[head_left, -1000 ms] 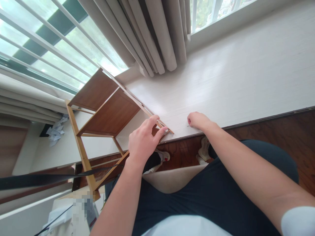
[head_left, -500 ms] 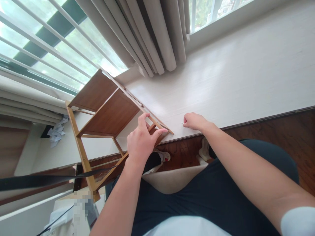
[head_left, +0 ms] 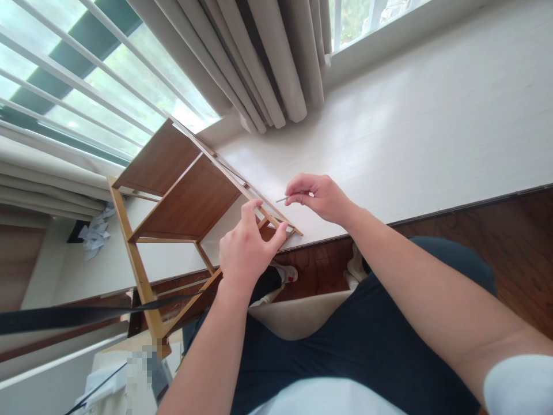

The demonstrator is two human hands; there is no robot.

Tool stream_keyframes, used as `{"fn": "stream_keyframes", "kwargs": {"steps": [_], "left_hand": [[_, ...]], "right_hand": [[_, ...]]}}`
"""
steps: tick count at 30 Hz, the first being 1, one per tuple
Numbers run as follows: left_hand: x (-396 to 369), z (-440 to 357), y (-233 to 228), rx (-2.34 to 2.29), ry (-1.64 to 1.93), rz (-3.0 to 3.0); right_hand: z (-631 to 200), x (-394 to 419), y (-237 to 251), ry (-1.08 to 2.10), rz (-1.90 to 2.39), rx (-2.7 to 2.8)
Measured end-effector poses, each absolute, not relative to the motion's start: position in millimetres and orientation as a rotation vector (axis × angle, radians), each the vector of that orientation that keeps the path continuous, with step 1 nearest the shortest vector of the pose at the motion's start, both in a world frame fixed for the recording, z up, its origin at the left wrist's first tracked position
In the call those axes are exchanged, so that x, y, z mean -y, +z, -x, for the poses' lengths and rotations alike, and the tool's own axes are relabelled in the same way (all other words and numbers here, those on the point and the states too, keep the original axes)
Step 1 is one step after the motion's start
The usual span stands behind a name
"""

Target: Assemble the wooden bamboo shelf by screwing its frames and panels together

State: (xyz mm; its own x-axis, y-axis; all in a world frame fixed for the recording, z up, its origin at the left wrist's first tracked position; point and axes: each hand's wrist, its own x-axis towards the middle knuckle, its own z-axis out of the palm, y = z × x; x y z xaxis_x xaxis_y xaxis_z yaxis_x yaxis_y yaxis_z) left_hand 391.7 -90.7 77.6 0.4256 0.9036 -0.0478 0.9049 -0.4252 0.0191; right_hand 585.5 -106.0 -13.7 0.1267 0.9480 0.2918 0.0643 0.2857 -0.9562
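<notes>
We hold the near corner of a wooden rack (head_left: 173,202) with our left hand (head_left: 246,253); thumb and forefinger close on the thin frame bar where it meets the white ledge (head_left: 410,132). Our right hand (head_left: 322,196) hovers just above the ledge and just beside that same corner, its fingers pinched shut on a thin metal pin (head_left: 283,199), whose free end points toward the rack.

As we judge it, the rack is largely put together: it lies tilted, partly on the ledge and partly over the dark floor (head_left: 510,242), with its boards and side bars joined. What seems left is the work at this near corner, where the pin is not yet in the wood; it is close to the joint but apart from it. Whether it is a screw, a nail or a small key we cannot tell, as it is too small.

Counting: one rack, with two brown boards in plain view and light side bars around them; one pin; two hands, both ours. No spare parts show on the ledge. One curtain (head_left: 268,63) hangs bunched behind the ledge, with a window on either side. Some crumpled white paper (head_left: 95,230) lies at the far left, well apart from the hands. Our two shoes show below the ledge edge.
</notes>
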Motion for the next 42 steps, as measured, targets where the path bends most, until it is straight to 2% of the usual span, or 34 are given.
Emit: {"fn": "stream_keyframes", "kwargs": {"steps": [6, 31, 42], "left_hand": [[91, -392, 75, -1.687, -0.029, -2.631], [90, -389, 72, -1.666, 0.0, -2.667], [90, -389, 73, -1.667, -0.006, -2.68]], "right_hand": [[-582, 104, -3, 0.927, 0.863, 1.385], [-588, 91, -5, 0.932, 0.844, 1.53], [-584, 87, -2, 1.195, 0.779, 1.362]]}}
